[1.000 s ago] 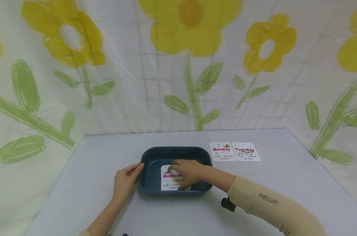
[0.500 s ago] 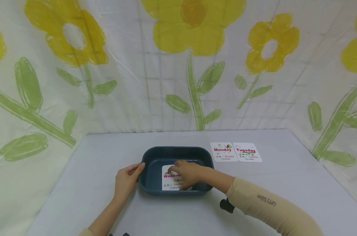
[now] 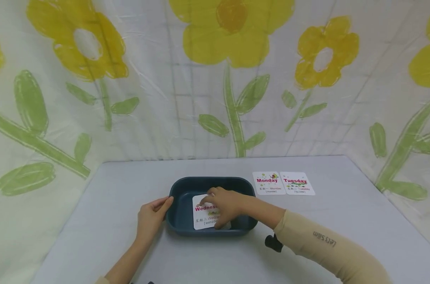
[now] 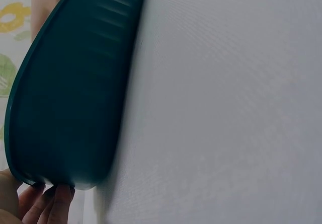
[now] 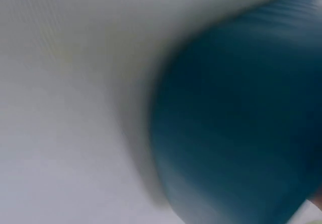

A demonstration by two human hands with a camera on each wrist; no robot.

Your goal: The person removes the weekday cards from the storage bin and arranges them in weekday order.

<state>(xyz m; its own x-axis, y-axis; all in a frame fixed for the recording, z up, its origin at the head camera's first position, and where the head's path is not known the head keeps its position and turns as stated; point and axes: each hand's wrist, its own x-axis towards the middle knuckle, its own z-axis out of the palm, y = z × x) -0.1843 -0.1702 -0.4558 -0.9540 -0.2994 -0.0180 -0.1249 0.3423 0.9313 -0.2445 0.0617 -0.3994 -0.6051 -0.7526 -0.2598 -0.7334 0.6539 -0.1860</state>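
Note:
A dark teal rectangular tub [image 3: 181,211] stands on the table, and my left hand [image 3: 150,219] pinches its left rim. In the left wrist view the fingers [image 4: 61,204] lie against the outside of the tub's end wall [image 4: 65,128], with the thumb at the rim. My right hand [image 3: 228,205] reaches into the tub over the right rim. It grips a white Wednesday card [image 3: 200,219] by opposite edges, covering the card's right part. The card sits slightly tilted inside the tub. In the right wrist view the tub's outer wall [image 5: 226,128] hides nearly all of that hand.
Right of the tub, a Monday card [image 3: 269,184] and a Tuesday card [image 3: 296,184] lie side by side on the pale table [image 3: 215,260], face up. A white curtain [image 3: 147,118] printed with yellow flowers hangs behind and at the sides.
The right hand has risen slightly and the Wednesday card has tilted, its upper left edge shifting up in the tub. The left hand keeps its hold on the rim.

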